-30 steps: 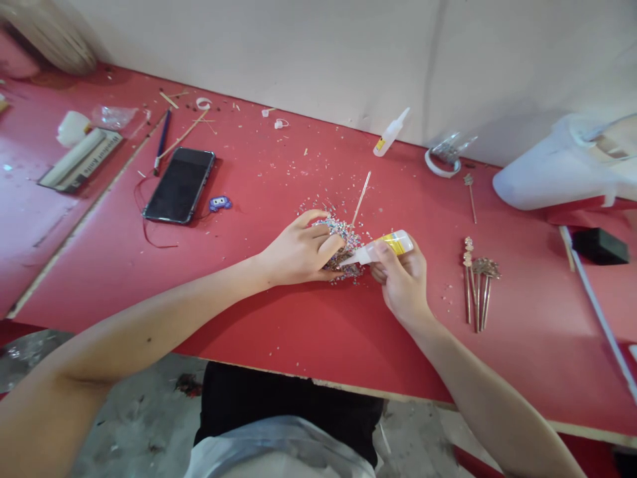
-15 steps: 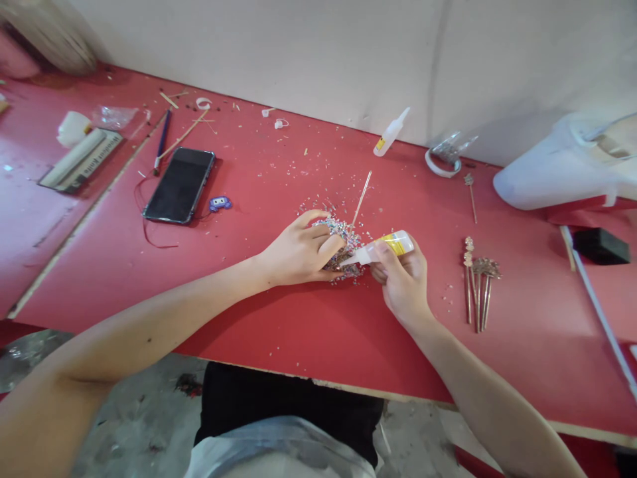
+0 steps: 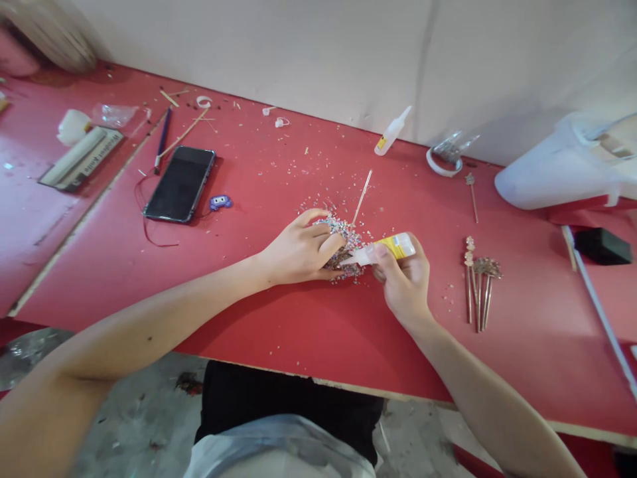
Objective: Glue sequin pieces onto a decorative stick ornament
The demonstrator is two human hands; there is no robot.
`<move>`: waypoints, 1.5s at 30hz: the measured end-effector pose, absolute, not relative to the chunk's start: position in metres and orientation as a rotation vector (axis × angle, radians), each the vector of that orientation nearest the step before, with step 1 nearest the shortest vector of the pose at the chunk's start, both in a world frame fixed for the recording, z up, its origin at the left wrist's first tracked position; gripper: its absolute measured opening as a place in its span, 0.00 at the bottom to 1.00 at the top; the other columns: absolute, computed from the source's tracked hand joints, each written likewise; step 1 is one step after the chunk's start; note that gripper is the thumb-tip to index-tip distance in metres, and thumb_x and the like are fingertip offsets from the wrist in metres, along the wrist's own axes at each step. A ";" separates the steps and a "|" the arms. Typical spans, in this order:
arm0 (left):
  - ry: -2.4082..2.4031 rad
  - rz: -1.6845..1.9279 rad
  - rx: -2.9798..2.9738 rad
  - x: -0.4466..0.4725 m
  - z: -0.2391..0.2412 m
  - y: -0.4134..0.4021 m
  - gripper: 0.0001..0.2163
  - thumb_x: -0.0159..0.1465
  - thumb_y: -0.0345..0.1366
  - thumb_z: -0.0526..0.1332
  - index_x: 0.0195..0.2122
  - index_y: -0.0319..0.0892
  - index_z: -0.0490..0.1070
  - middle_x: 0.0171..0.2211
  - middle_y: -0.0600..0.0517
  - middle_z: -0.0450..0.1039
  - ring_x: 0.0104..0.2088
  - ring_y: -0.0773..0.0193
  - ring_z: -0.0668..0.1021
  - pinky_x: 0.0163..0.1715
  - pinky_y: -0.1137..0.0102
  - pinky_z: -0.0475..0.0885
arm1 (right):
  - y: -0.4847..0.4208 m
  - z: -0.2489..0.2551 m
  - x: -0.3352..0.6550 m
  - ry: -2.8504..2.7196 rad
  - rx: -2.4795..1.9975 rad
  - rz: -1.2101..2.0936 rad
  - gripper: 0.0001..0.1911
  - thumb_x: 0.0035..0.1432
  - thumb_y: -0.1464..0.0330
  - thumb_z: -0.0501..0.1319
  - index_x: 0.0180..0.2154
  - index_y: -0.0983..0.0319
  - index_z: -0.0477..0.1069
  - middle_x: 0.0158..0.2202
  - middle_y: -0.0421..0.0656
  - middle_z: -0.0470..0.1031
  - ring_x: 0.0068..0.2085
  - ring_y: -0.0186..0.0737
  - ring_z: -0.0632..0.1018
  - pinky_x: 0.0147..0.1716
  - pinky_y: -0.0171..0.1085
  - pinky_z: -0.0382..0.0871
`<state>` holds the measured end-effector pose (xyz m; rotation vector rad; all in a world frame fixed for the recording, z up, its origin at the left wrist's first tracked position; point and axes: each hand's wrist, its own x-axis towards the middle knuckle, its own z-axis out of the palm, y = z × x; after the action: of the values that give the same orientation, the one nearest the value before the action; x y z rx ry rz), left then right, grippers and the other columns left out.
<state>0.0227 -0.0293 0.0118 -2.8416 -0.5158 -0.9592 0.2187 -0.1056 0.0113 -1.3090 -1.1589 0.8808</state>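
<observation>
My left hand point(image 3: 311, 249) is closed at a pile of tiny shiny chips point(image 3: 336, 222), its fingers curled around the brownish head of a hair stick. The stick's thin, glossy shaft point(image 3: 361, 196) points up and away from the fingers; most of the head is hidden. In my right hand point(image 3: 411, 282) is a small glue bottle point(image 3: 397, 245) with a yellow label, tilted nearly flat. Its white nozzle points left, its tip at the brownish head, touching or very close.
Several hair sticks with ornate heads point(image 3: 485, 269) lie to the right. A second glue bottle point(image 3: 391, 136) stands near the wall, beside a tape roll point(image 3: 442, 162). Leftward are a phone point(image 3: 180, 184), a purple charm point(image 3: 220, 202) and a knife box point(image 3: 82, 159). A white jug point(image 3: 547, 166) lies at right.
The glue bottle and my right hand have shifted very slightly, with the nozzle still at the head of the hair stick. My left hand stays in place.
</observation>
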 end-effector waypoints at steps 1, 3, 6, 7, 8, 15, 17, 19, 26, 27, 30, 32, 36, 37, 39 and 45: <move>-0.513 -0.962 -2.840 0.023 0.011 -0.029 0.16 0.68 0.48 0.54 0.38 0.39 0.65 0.26 0.52 0.74 0.31 0.61 0.77 0.53 0.58 0.67 | -0.106 0.011 0.219 -1.178 -1.318 0.851 0.17 0.58 0.58 0.65 0.29 0.58 0.60 0.21 0.33 0.58 0.20 0.27 0.59 0.17 0.30 0.52; -0.511 -0.966 -2.838 0.023 0.010 -0.029 0.16 0.68 0.49 0.54 0.38 0.39 0.65 0.25 0.52 0.74 0.31 0.61 0.77 0.54 0.58 0.66 | -0.106 0.012 0.219 -1.202 -1.332 0.811 0.17 0.57 0.57 0.65 0.29 0.59 0.61 0.22 0.34 0.59 0.21 0.28 0.61 0.18 0.31 0.55; -0.518 -0.959 -2.845 0.022 0.009 -0.029 0.16 0.68 0.49 0.54 0.38 0.39 0.65 0.25 0.52 0.74 0.31 0.60 0.77 0.54 0.58 0.66 | -0.106 0.014 0.218 -1.217 -1.351 0.784 0.16 0.57 0.56 0.65 0.29 0.58 0.62 0.22 0.35 0.60 0.23 0.30 0.63 0.18 0.32 0.57; -0.521 -0.953 -2.851 0.022 0.009 -0.029 0.16 0.68 0.49 0.54 0.38 0.40 0.65 0.25 0.52 0.74 0.31 0.60 0.77 0.54 0.58 0.66 | -0.106 0.014 0.218 -1.220 -1.357 0.778 0.16 0.57 0.56 0.65 0.30 0.58 0.62 0.22 0.35 0.60 0.23 0.30 0.64 0.18 0.32 0.58; -0.523 -0.950 -2.858 0.022 0.009 -0.029 0.15 0.68 0.49 0.54 0.38 0.40 0.65 0.25 0.52 0.74 0.31 0.60 0.77 0.54 0.58 0.65 | -0.107 0.014 0.218 -1.221 -1.363 0.773 0.16 0.57 0.56 0.65 0.30 0.58 0.62 0.22 0.35 0.60 0.23 0.31 0.64 0.18 0.32 0.58; -0.536 -0.919 -2.871 0.022 0.008 -0.029 0.16 0.68 0.50 0.53 0.38 0.40 0.65 0.26 0.52 0.74 0.31 0.60 0.77 0.55 0.57 0.65 | -0.108 0.013 0.218 -1.239 -1.366 0.746 0.15 0.57 0.57 0.64 0.30 0.58 0.63 0.23 0.35 0.61 0.23 0.31 0.64 0.19 0.32 0.58; -0.535 -0.915 -2.868 0.022 0.008 -0.029 0.16 0.68 0.50 0.53 0.38 0.40 0.65 0.26 0.52 0.74 0.31 0.60 0.77 0.55 0.57 0.65 | -0.108 0.013 0.219 -1.243 -1.366 0.743 0.15 0.57 0.57 0.64 0.30 0.59 0.63 0.23 0.35 0.61 0.23 0.30 0.64 0.19 0.32 0.58; -0.529 -0.922 -2.856 0.022 0.008 -0.029 0.15 0.69 0.49 0.53 0.38 0.40 0.65 0.26 0.52 0.75 0.31 0.61 0.77 0.55 0.57 0.66 | -0.108 0.013 0.219 -1.243 -1.366 0.736 0.15 0.57 0.57 0.65 0.30 0.59 0.63 0.23 0.35 0.61 0.23 0.30 0.64 0.19 0.32 0.58; -0.510 -0.971 -2.837 0.023 0.007 -0.029 0.17 0.68 0.51 0.53 0.38 0.40 0.65 0.26 0.52 0.74 0.31 0.61 0.77 0.55 0.58 0.66 | -0.110 0.014 0.218 -1.255 -1.366 0.707 0.15 0.57 0.57 0.64 0.30 0.58 0.63 0.22 0.35 0.62 0.22 0.30 0.63 0.18 0.32 0.58; -0.511 -0.977 -2.842 0.023 0.007 -0.029 0.16 0.68 0.50 0.53 0.38 0.40 0.65 0.26 0.52 0.74 0.31 0.61 0.77 0.55 0.58 0.66 | -0.110 0.014 0.217 -1.263 -1.366 0.699 0.15 0.57 0.57 0.64 0.30 0.58 0.63 0.22 0.34 0.62 0.21 0.29 0.63 0.18 0.32 0.58; -0.506 -0.995 -2.862 0.022 0.007 -0.029 0.16 0.68 0.49 0.54 0.38 0.40 0.65 0.26 0.52 0.74 0.31 0.60 0.77 0.55 0.57 0.65 | -0.111 0.017 0.216 -1.302 -1.369 0.659 0.14 0.57 0.59 0.64 0.30 0.59 0.63 0.22 0.34 0.61 0.21 0.29 0.62 0.19 0.32 0.58; -0.507 -0.991 -2.874 0.022 0.007 -0.029 0.16 0.68 0.49 0.54 0.39 0.39 0.66 0.26 0.52 0.73 0.31 0.60 0.77 0.55 0.57 0.65 | -0.112 0.019 0.215 -1.340 -1.387 0.609 0.14 0.57 0.59 0.64 0.29 0.58 0.63 0.22 0.34 0.62 0.21 0.29 0.63 0.19 0.32 0.59; -0.521 -0.962 -2.875 0.023 0.008 -0.029 0.16 0.68 0.49 0.54 0.39 0.39 0.66 0.26 0.53 0.73 0.31 0.61 0.76 0.55 0.57 0.65 | -0.114 0.022 0.216 -1.426 -1.434 0.482 0.13 0.57 0.60 0.65 0.30 0.58 0.64 0.22 0.34 0.64 0.22 0.30 0.65 0.19 0.32 0.60; -0.524 -0.961 -2.870 0.023 0.008 -0.029 0.16 0.68 0.49 0.54 0.39 0.39 0.66 0.26 0.53 0.73 0.30 0.62 0.76 0.55 0.58 0.65 | -0.115 0.022 0.216 -1.444 -1.441 0.465 0.12 0.57 0.61 0.65 0.30 0.58 0.64 0.22 0.34 0.65 0.22 0.30 0.65 0.19 0.32 0.61; -0.528 -0.962 -2.859 0.023 0.008 -0.029 0.16 0.68 0.48 0.54 0.38 0.39 0.66 0.25 0.53 0.73 0.30 0.62 0.76 0.55 0.58 0.65 | -0.116 0.022 0.217 -1.470 -1.446 0.448 0.11 0.57 0.62 0.65 0.31 0.58 0.64 0.23 0.35 0.67 0.22 0.29 0.66 0.20 0.32 0.61; -0.532 -0.957 -2.875 0.023 0.008 -0.029 0.16 0.69 0.50 0.53 0.38 0.40 0.66 0.25 0.53 0.74 0.30 0.61 0.76 0.55 0.57 0.65 | -0.117 0.019 0.219 -1.455 -1.417 0.427 0.11 0.57 0.62 0.65 0.32 0.58 0.65 0.25 0.35 0.69 0.23 0.31 0.68 0.21 0.33 0.62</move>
<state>0.0228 -0.0288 0.0081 -2.8747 -0.5322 -0.9569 0.2185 -0.1170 0.0192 -1.4166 -1.4553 0.4275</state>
